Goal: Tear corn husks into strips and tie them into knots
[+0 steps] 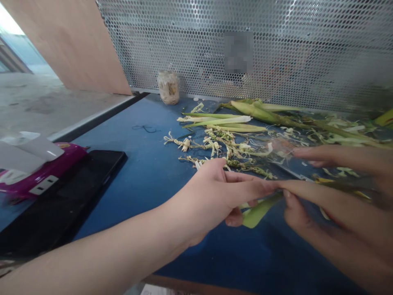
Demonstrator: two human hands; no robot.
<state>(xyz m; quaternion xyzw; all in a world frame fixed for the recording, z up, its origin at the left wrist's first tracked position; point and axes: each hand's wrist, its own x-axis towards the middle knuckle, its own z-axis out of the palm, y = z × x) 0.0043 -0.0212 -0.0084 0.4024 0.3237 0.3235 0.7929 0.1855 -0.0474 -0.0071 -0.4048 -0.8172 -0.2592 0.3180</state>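
My left hand (221, 188) reaches in from the lower left, its fingers pinched on a short, broad green leaf strip (256, 215). Coming from the right, my right hand (310, 205) meets it, with index finger and thumb closed at the strip's far end; the two hands' fingertips touch. Part of the strip is hidden behind my left fingers. Just beyond lie several small braided plant-fibre pieces (215, 145), pale and green with curled ends. Above my right hand is another person's blurred hand (331, 155), beside the braided pieces.
Cut pale-green leaf strips (221, 121) and a thick green stalk (258, 111) lie at the back of the blue table (144, 157). Behind stands a perforated metal panel (190, 45). A jar (168, 88), a black flat device (67, 196) and a magenta box (55, 168) are leftward.
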